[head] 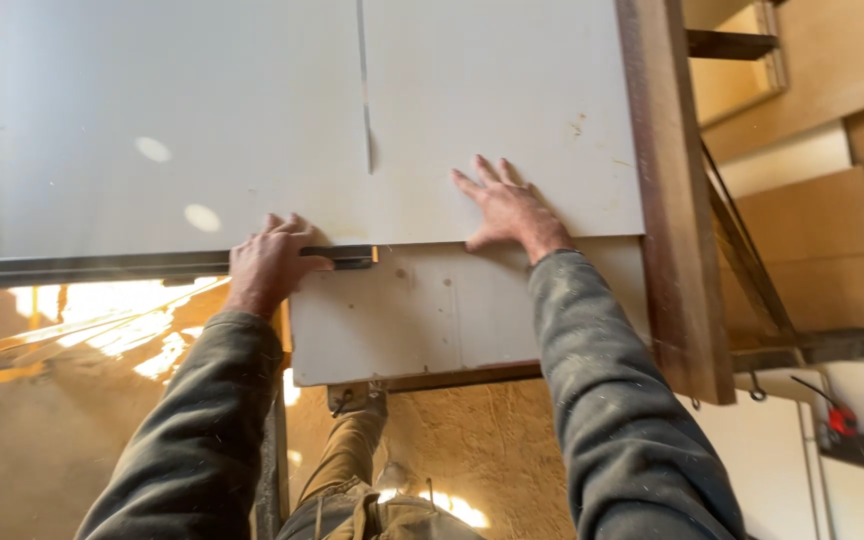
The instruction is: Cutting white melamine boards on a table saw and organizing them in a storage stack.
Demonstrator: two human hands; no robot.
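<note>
White panel (252,110) flat, cut running away, right hand (508,212)

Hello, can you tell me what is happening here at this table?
A person is at a saw table with a large white panel lying on it. The left hand grips the panel's near edge, and the right hand lies flat on top, fingers spread. A straight cut runs down the panel between the hands, stopping short of the near edge. A wooden rail lies along the panel's right side.
</note>
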